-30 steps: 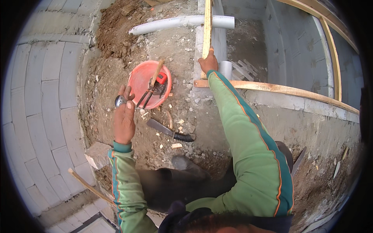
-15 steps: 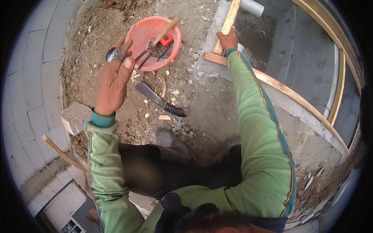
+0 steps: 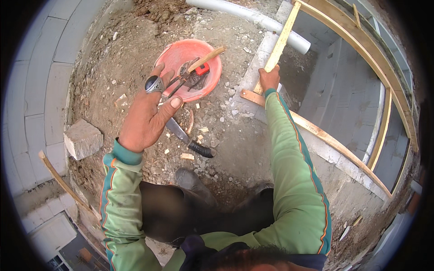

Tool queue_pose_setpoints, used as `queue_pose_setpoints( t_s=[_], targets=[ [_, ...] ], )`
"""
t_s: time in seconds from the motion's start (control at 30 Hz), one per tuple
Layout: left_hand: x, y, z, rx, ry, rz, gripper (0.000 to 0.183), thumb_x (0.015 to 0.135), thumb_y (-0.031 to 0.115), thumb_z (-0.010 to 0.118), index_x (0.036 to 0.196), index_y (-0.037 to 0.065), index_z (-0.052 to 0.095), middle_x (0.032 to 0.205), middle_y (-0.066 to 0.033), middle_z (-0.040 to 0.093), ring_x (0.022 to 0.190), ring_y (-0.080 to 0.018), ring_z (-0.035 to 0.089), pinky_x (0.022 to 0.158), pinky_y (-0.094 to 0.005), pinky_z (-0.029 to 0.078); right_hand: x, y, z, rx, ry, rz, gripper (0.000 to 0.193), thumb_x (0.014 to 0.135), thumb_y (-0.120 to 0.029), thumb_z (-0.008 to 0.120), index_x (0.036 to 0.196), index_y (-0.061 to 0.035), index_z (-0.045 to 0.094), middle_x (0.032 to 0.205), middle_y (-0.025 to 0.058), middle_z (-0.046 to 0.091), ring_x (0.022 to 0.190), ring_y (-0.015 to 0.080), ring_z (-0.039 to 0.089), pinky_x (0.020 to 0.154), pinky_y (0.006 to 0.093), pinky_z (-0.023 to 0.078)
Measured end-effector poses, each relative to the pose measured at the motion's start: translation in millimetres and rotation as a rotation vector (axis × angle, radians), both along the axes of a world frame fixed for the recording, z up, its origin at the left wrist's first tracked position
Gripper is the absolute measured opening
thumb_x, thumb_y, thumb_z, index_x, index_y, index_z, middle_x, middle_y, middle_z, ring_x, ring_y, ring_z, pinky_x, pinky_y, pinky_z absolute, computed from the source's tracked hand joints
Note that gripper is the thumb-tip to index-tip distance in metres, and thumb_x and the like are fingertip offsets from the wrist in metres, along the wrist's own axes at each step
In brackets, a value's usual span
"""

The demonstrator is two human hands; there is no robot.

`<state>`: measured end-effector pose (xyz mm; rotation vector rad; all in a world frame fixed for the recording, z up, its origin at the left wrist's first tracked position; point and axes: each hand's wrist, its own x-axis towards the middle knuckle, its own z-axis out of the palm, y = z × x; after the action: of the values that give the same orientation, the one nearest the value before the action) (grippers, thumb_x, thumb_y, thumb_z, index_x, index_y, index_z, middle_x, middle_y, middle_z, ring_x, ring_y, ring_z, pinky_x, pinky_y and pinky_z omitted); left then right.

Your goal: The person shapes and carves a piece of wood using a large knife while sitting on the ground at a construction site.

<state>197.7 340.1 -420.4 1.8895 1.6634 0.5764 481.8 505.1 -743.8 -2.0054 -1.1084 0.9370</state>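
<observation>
My left hand [image 3: 151, 110], wearing a ring with a dark stone, hovers open beside the pink basin [image 3: 213, 83], its fingers spread and nothing in them. In the basin lie a red tape measure [image 3: 202, 69], a wooden-handled tool [image 3: 208, 59] whose metal end is partly hidden, and a heap of what look like nails [image 3: 199, 83]. My right hand [image 3: 270, 77] is closed around a wooden batten [image 3: 283, 40], close to where it meets a long crosswise batten [image 3: 316, 129]. A machete [image 3: 179, 131] with a black-wrapped handle lies on the ground, its tip hidden behind my left hand.
A wooden frame [image 3: 357, 36] spans the block-walled pit [image 3: 348, 81] on the right. A white pipe [image 3: 257, 20] lies across the far side. A concrete block [image 3: 83, 139] and a stick [image 3: 63, 183] are at the left, with wood chips [image 3: 186, 156] near my boots.
The whole view has shifted, showing more of the white pipe and frame at the far side. My left hand stays open near the basin; my right hand keeps hold of the batten.
</observation>
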Motion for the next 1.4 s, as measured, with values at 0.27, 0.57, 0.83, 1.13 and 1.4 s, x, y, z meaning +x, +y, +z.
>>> queue_pose_setpoints(
  t_s=[0.27,0.57,0.83,1.13,1.4],
  targets=[
    [9,-1,6,-0.137,0.395,-0.138,0.066,0.091,0.037,0.069,0.141,-0.003,0.051,0.155,-0.0262,0.036,0.137,-0.0413,0.046,0.107,-0.0520,0.041,16,5,-27,0.087,-0.015,-0.008,0.075,0.075,-0.026,0.071,0.135,0.0096,0.045,0.124,0.0330,0.063,0.118,0.0442,0.061,0.102,0.0428,0.047],
    [42,-55,-33,-0.087,0.565,-0.559,0.052,0.085,0.030,0.069,0.129,0.002,0.062,0.150,-0.0209,0.045,0.128,-0.0297,0.054,0.100,-0.0436,0.043,-20,10,-6,0.033,-0.184,0.067,0.075,0.077,-0.027,0.070,0.133,0.0114,0.040,0.120,0.0369,0.062,0.115,0.0481,0.061,0.100,0.0456,0.047],
    [14,-39,-65,-0.009,0.619,-0.520,0.043,0.085,0.017,0.060,0.126,0.002,0.065,0.146,-0.0209,0.051,0.124,-0.0341,0.057,0.098,-0.0441,0.044,-17,14,-14,-0.016,-0.324,0.036,0.071,0.078,-0.029,0.071,0.129,0.0106,0.042,0.120,0.0372,0.062,0.115,0.0486,0.061,0.101,0.0454,0.047],
    [6,-37,-74,-0.070,0.586,-0.553,0.044,0.087,0.015,0.059,0.128,0.001,0.063,0.147,-0.0218,0.050,0.126,-0.0338,0.056,0.099,-0.0454,0.044,-15,18,-16,-0.058,-0.307,0.043,0.068,0.076,-0.024,0.073,0.123,0.0113,0.041,0.115,0.0382,0.062,0.113,0.0491,0.061,0.101,0.0453,0.047],
    [14,-30,-72,-0.028,0.576,-0.575,0.043,0.086,0.014,0.059,0.127,0.002,0.065,0.144,-0.0215,0.054,0.121,-0.0331,0.057,0.094,-0.0422,0.044,11,31,-31,-0.124,-0.249,0.106,0.074,0.075,-0.028,0.074,0.125,0.0151,0.040,0.120,0.0385,0.060,0.115,0.0486,0.060,0.102,0.0434,0.046]
  ],
)
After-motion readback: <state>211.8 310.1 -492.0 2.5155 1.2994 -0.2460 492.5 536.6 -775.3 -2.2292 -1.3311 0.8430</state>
